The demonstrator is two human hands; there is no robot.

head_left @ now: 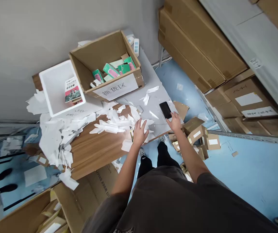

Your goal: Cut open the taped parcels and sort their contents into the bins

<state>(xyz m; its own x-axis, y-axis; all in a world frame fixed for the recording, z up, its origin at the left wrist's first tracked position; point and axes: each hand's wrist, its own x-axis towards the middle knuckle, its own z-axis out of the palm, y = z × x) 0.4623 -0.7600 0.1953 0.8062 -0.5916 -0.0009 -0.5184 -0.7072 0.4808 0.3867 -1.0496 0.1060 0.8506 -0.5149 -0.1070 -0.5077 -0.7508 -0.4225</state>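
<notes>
My left hand (140, 131) lies flat with fingers spread on white paper scraps (109, 126) at the edge of a wooden table (92, 149). My right hand (174, 121) reaches onto the grey sheet (153, 97) covering the table's right end, fingertips at the near end of a black phone (165, 110) lying flat there. The right hand's fingers are stretched out and hold nothing.
A cardboard box (109, 64) with green and pink packets and a paper label stands at the back. A white bin (56, 87) holding a printed carton sits left of it. Small cartons (199, 136) litter the blue floor. Large cartons (197, 48) fill the shelves on the right.
</notes>
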